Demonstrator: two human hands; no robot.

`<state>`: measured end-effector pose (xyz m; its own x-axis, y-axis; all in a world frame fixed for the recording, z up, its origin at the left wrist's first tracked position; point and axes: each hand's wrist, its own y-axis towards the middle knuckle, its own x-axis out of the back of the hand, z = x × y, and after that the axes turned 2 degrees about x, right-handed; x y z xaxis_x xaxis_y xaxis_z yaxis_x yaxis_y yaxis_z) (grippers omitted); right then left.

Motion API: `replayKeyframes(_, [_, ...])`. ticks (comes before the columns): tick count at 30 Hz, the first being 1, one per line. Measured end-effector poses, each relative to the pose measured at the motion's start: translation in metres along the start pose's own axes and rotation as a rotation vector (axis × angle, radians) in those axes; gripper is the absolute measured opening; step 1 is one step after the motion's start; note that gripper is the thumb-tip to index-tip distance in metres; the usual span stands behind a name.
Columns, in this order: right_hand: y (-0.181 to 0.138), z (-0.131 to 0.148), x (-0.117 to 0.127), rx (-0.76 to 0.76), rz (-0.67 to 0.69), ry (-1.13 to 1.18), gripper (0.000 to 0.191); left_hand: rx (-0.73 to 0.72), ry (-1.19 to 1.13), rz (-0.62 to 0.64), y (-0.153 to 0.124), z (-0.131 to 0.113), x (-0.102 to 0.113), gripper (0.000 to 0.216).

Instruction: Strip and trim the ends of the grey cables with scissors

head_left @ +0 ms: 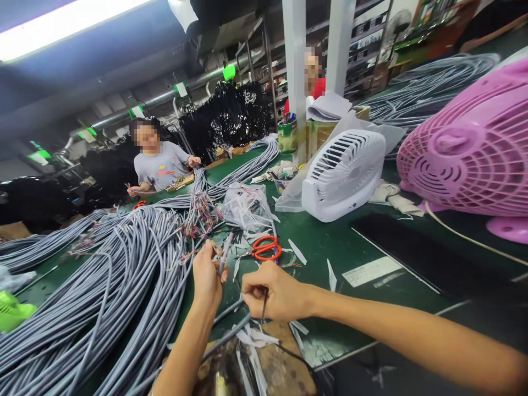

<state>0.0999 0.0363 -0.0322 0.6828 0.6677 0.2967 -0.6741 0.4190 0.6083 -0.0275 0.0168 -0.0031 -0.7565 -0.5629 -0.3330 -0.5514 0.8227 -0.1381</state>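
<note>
My left hand (207,273) pinched a grey cable (226,252), apparently to steady it; my right hand (277,291) gripped a dark cord (264,305), red-handled scissors (268,248) lying within reach.

From the wearer's head, the one camera looked forward and down across the green table (325,242), with the left hand (208,272) and right hand (274,291) close below it and a grey-shirted co-worker (159,165) and ceiling light (61,25) farther off.
</note>
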Motion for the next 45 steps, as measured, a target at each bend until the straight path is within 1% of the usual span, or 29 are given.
replayKeyframes(2, [0.0, -0.002, 0.0, 0.011, 0.006, -0.013, 0.015, 0.09, -0.023, 0.084, -0.002, -0.004, 0.001, 0.03])
replayKeyframes(3, [0.001, -0.003, 0.002, 0.006, -0.013, -0.033, 0.015, 0.129, -0.037, 0.143, -0.003, -0.007, 0.001, 0.032])
replayKeyframes(5, [0.004, -0.003, 0.007, -0.028, -0.093, -0.084, 0.014, 0.175, -0.077, 0.242, -0.006, -0.013, 0.002, 0.034])
replayKeyframes(7, [0.008, -0.003, 0.014, -0.086, -0.203, -0.123, 0.016, 0.147, -0.114, 0.276, -0.008, -0.018, 0.005, 0.028])
replayKeyframes(9, [0.013, -0.002, 0.022, -0.143, -0.308, -0.132, 0.021, 0.088, -0.079, 0.295, -0.007, -0.021, 0.007, 0.022])
replayKeyframes(12, [0.018, -0.004, 0.033, -0.194, -0.453, -0.097, 0.03, 0.023, 0.087, 0.332, -0.006, -0.02, 0.01, 0.03])
replayKeyframes(14, [0.02, -0.006, 0.037, -0.214, -0.529, -0.051, 0.029, 0.015, 0.161, 0.343, -0.007, -0.019, 0.009, 0.03])
replayKeyframes(16, [0.021, -0.009, 0.039, -0.229, -0.574, 0.003, 0.026, 0.01, 0.199, 0.375, -0.008, -0.018, 0.008, 0.033])
replayKeyframes(18, [0.021, -0.01, 0.038, -0.227, -0.557, 0.065, 0.025, 0.007, 0.225, 0.437, -0.009, -0.017, 0.008, 0.035])
replayKeyframes(20, [0.019, -0.008, 0.036, -0.208, -0.447, 0.139, 0.029, 0.018, 0.239, 0.501, -0.01, -0.017, 0.009, 0.036])
replayKeyframes(22, [0.017, -0.006, 0.033, -0.185, -0.285, 0.206, 0.036, 0.041, 0.235, 0.545, -0.011, -0.017, 0.01, 0.038])
replayKeyframes(24, [0.016, -0.005, 0.031, -0.17, -0.153, 0.25, 0.043, 0.066, 0.216, 0.573, -0.012, -0.016, 0.012, 0.04])
replayKeyframes(26, [0.016, -0.004, 0.03, -0.151, -0.074, 0.283, 0.047, 0.09, 0.187, 0.598, -0.013, -0.015, 0.012, 0.046])
replayKeyframes(28, [0.016, -0.005, 0.029, -0.124, -0.043, 0.296, 0.049, 0.11, 0.169, 0.625, -0.014, -0.013, 0.012, 0.051])
replayKeyframes(31, [0.016, -0.005, 0.029, -0.073, -0.069, 0.206, 0.043, 0.102, 0.155, 0.643, -0.014, -0.011, 0.01, 0.054])
replayKeyframes(34, [0.016, -0.006, 0.029, -0.033, -0.148, -0.009, 0.032, 0.055, 0.154, 0.63, -0.015, -0.011, 0.01, 0.05])
replayKeyframes(37, [0.016, -0.011, 0.031, -0.057, -0.219, -0.216, 0.025, 0.03, 0.161, 0.631, -0.017, -0.014, 0.012, 0.042])
replayKeyframes(39, [0.017, -0.016, 0.033, -0.097, -0.269, -0.305, 0.022, 0.015, 0.154, 0.649, -0.021, -0.018, 0.014, 0.038])
replayKeyframes(42, [0.019, -0.019, 0.034, -0.155, -0.335, -0.338, 0.019, -0.038, 0.14, 0.648, -0.026, -0.023, 0.016, 0.032])
replayKeyframes(45, [0.017, -0.012, 0.032, -0.153, -0.363, -0.242, 0.018, -0.093, 0.136, 0.606, -0.026, -0.025, 0.016, 0.03])
